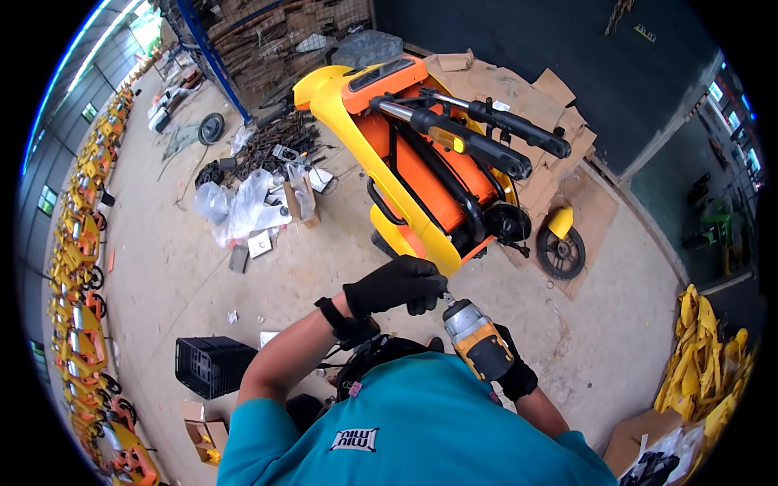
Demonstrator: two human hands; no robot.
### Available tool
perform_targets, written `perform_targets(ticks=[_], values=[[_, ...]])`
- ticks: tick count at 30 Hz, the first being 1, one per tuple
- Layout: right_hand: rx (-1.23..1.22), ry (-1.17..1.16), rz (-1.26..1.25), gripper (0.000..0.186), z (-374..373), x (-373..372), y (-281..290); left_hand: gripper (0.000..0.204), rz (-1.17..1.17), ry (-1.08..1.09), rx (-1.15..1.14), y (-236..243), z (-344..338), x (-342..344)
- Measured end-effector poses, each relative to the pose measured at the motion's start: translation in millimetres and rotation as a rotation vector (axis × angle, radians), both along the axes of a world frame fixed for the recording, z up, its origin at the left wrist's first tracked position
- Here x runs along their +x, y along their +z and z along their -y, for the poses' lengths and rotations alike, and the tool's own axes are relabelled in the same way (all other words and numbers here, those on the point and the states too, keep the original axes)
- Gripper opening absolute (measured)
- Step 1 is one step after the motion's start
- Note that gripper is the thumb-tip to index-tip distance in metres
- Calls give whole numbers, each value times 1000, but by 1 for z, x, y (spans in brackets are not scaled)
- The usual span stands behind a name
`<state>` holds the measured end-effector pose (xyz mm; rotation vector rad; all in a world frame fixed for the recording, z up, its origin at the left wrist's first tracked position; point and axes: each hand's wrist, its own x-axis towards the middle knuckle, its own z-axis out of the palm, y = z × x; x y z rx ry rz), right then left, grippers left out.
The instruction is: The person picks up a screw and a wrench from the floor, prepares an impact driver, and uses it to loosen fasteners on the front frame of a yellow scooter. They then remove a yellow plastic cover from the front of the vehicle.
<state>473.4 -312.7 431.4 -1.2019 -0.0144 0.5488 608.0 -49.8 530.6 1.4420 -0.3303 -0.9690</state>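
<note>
My left hand (pixel 395 288), in a black glove, is closed at the nose of a cordless impact driver (pixel 480 344). Its fingertips pinch the end of the short metal bit (pixel 449 300) there; the bit's tip is hidden. My right hand (pixel 516 366), also gloved in black, wraps the driver's handle, mostly out of sight behind the tool body. Just beyond both hands lies a yellow and orange scooter body (pixel 397 182), tipped over. Its front fork (pixel 454 134) points to the right with no wheel between the legs.
A wheel with a yellow fender (pixel 561 247) lies on cardboard (pixel 596 219) at right. Plastic bags (pixel 251 202), small boxes and dark metal parts clutter the left floor. A black crate (pixel 212 366) stands nearer. Yellow panels (pixel 701 356) pile up at right; parked scooters (pixel 85 324) line the left wall.
</note>
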Motion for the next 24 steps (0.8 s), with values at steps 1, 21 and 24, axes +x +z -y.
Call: perform_targets(ticks=[1,21,24], values=[[-24,-39,40,33,-6,2,2,22,3,-15,-22,-4,-2,6],[-778,-322,238,30,-198,39,-5,21,-56,-453,-130,-43,-107,143],[-809,-363,210,28,-208,41,-9,21,-62,-467,-146,-39,-111,146]])
